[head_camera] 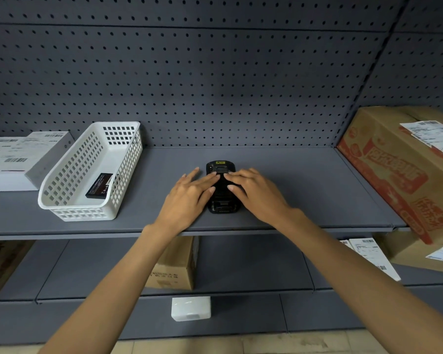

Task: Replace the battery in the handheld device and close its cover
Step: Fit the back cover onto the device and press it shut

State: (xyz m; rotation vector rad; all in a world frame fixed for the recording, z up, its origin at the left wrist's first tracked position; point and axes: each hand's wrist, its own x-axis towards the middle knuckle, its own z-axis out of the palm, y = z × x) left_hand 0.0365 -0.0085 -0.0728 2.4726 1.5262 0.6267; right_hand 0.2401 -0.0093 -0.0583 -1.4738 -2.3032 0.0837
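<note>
A black handheld device [222,200] lies back-up on the grey shelf [304,185], its long axis pointing away from me. My left hand [189,198] rests flat on its left side and my right hand [256,192] on its right side. The fingertips of both hands meet over the device's middle and press on its back, hiding that part. A yellow label shows at the device's far end. A flat black battery [99,185] lies inside a white plastic basket [69,203] to the left.
White labelled boxes [18,159] stand at the far left beside the basket. A large cardboard box [409,162] with red print fills the shelf's right end. The lower shelf holds a brown carton [177,264], papers and a small white box [191,308]. Pegboard backs the shelf.
</note>
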